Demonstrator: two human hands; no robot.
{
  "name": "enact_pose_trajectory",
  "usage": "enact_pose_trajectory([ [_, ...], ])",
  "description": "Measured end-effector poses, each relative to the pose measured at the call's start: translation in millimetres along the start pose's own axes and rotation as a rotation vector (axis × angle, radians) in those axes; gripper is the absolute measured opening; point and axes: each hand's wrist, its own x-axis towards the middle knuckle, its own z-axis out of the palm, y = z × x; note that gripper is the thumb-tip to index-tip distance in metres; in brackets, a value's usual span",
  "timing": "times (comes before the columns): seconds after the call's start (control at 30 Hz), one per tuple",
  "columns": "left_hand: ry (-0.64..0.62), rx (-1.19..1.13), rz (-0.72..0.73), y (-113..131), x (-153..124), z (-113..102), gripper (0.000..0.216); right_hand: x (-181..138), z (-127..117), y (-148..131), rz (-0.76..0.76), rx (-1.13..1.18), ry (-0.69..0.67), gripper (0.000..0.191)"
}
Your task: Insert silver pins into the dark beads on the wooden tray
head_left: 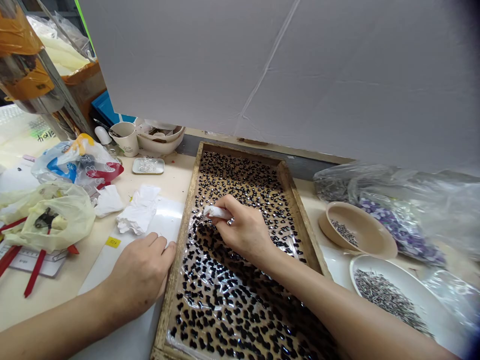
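Pinched in my right hand (243,227) is a rolled-up white tissue (217,213), its tip low over the left part of a shallow wooden tray (305,220). Many small glossy black pieces (221,300) lie spread across the tray, on what looks like clear film. My left hand (144,270) is closed beside the tray's left wall, its curled fingers against the rim. Whatever those fingers may hold is hidden. Crumpled white tissue (138,210) lies just beyond the left hand, near a yellow label (113,242) on a white sheet.
On the right are a beige bowl (375,235) and a white plate (438,300) of thin metal pieces, plus plastic bags (412,200). Left stand a paper cup (126,140), a small tin (148,165), bags and red-handled tools (35,272). A grey panel (210,65) rises behind.
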Motion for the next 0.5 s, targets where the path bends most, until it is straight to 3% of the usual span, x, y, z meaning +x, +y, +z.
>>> enact_pose_trajectory([
  [0.5, 0.001, -0.003, 0.011, 0.0, 0.1, -0.5, 0.017, -6.0, -4.8, 0.6, 0.032, 0.022, 0.001, 0.006],
])
